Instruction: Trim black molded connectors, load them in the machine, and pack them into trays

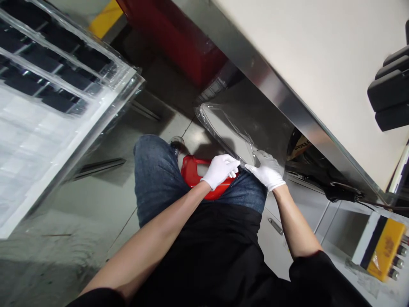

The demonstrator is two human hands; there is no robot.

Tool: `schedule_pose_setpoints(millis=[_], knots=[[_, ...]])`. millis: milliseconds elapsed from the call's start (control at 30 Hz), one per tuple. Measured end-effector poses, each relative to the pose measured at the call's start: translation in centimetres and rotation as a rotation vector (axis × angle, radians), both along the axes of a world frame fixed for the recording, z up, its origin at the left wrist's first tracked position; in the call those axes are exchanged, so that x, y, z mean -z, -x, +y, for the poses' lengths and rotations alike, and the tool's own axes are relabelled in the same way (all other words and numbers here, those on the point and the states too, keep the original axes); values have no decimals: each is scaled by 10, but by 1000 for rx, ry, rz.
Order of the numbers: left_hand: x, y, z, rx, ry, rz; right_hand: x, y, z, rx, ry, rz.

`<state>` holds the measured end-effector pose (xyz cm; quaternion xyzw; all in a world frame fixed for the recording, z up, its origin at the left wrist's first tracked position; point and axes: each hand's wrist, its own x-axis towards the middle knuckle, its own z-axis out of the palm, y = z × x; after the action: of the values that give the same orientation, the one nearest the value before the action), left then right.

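A person in a black top (204,251) and blue jeans (156,179) bends over a clear plastic piece (228,134) beside a pale worktop (326,55); the piece sits just beyond the knees, its curved far end reaching toward the floor (134,221), its near end between two white-gloved hands. The left hand (221,170) comes in from the left, its fingers curled and drawn together at the tips on the near end of the rim; the right hand (266,170) takes the same end from the right, thumb along the near edge and the other fingers closed behind it, partly hidden by the clear material.

Between the legs shows a red plastic object (188,172), just nearer than the piece and partly covered by the left hand; a shoe (178,146) stands on the floor to its far left. On the left, clear trays (105,96) carry rows of black items (60,64), blurred; on the far side are a dark red surface (179,38) and a yellow stripe (105,19). Black parts (390,91) lie together at the worktop's right; nearer, below its edge, sits a yellow-fronted box (385,249) with round knobs, well apart from the right hand.
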<state>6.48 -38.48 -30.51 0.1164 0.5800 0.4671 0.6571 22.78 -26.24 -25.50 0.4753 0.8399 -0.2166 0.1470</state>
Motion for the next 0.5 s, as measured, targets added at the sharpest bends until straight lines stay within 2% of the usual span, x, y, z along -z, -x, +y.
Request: schedule_pose_setpoints(millis=[100,233,367,500], knots=[[4,-1,-1,-34,9,-39,6,-1,7,85,37,8],[11,0,7,-78,78,-25,12,-4,15,143,19,-112],[21,-1,29,-111,151,-82,21,-4,18,170,-41,-204],[20,-4,55,-177,237,-89,37,0,33,267,-95,-124]])
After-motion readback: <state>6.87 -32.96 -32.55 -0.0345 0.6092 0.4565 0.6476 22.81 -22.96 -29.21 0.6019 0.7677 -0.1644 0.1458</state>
